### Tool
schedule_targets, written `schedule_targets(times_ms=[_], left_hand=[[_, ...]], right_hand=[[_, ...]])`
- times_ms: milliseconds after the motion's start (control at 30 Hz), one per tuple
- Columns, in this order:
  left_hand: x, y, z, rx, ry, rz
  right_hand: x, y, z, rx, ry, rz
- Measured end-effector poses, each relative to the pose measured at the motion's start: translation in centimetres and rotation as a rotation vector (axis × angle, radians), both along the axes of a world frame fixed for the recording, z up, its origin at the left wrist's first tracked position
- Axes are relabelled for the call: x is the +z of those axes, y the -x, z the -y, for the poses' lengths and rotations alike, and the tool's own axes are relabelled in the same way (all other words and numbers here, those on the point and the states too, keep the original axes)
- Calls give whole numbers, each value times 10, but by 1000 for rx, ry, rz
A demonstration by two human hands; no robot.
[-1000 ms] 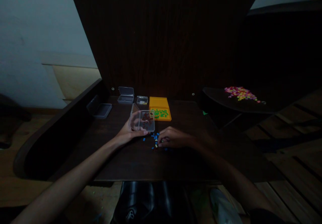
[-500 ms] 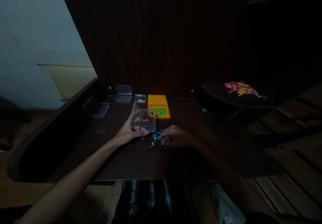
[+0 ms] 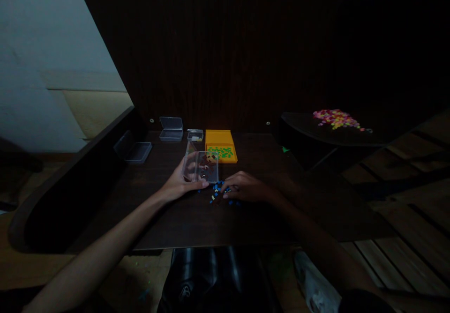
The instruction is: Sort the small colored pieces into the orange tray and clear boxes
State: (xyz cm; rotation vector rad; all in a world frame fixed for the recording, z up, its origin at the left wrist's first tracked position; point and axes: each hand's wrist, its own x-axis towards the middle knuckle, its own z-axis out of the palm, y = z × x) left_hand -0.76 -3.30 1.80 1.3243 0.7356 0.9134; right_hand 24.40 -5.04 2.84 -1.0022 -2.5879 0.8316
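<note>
My left hand (image 3: 181, 179) grips a clear plastic box (image 3: 212, 175) by its left side, tilted above the dark tabletop. Several small brown pieces (image 3: 208, 161) lie inside it. Just right of the box, my right hand (image 3: 242, 186) rests over a small pile of blue and pale yellow pieces (image 3: 215, 194), with brown ones among them. Its fingers are bent and the tips are close together at the pile. Whether a piece sits between them is too dark and small to make out. Behind the clear box stands an open yellow box (image 3: 232, 156) with green pieces (image 3: 221, 152) in it.
Open clear boxes stand at the back left: one (image 3: 171, 135) by the back panel, a smaller one (image 3: 195, 135) beside it, and another (image 3: 138, 152) near the left side wall. Pink and yellow pieces (image 3: 337, 118) are heaped on a raised shelf (image 3: 302, 124) at right.
The view has shifted slightly. My right hand stays at the pile with its fingers moved a little, and my left hand still holds the clear box in nearly the same place.
</note>
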Motion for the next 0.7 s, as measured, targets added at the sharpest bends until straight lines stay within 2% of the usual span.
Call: schedule_targets(times_ms=[200,467,700], left_hand=[[0,1,-2,18,19,7],[0,2,-3,17,31,13],[0,1,-3,15,24,20]], right_hand=[[-1,-3,-1,13,-10,-6],[3,5,3,126,22,-92],[6,4,3,111,22,9]])
